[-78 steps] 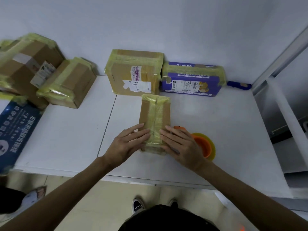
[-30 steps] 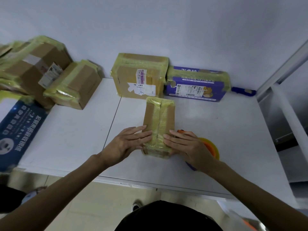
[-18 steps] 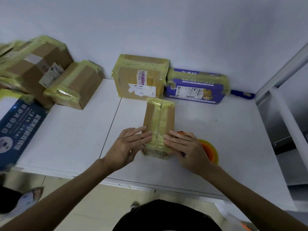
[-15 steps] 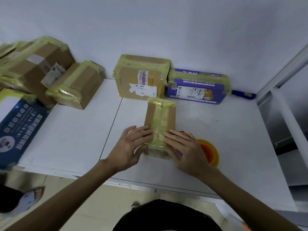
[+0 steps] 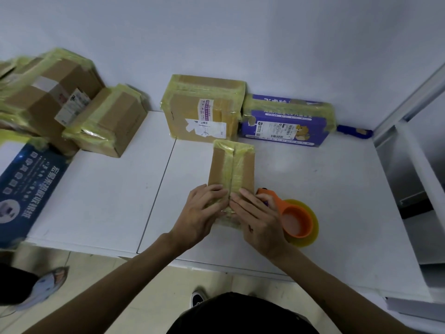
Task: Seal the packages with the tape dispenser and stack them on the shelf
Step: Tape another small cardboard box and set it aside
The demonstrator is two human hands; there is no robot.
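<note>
Narrow box [image 5: 232, 167] lies flat in the middle, yellow tape along its centre seam. Orange dispenser [image 5: 295, 220] with yellow roll sits just right. Taped brown box [image 5: 204, 109] and purple box [image 5: 286, 121] stand behind; shelf [image 5: 419, 167] far right.

L hand [image 5: 201, 213] & R hand [image 5: 258, 220] lie flat, palms down, fingers straight, tips nearly touching. Both forearms bare, reaching fwd, angled inward.

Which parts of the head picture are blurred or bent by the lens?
Head view: the left boxes are smeared by blur; the shelf frame at right leans from wide-angle distortion; the middle box is sharp; light is dim and even.
</note>
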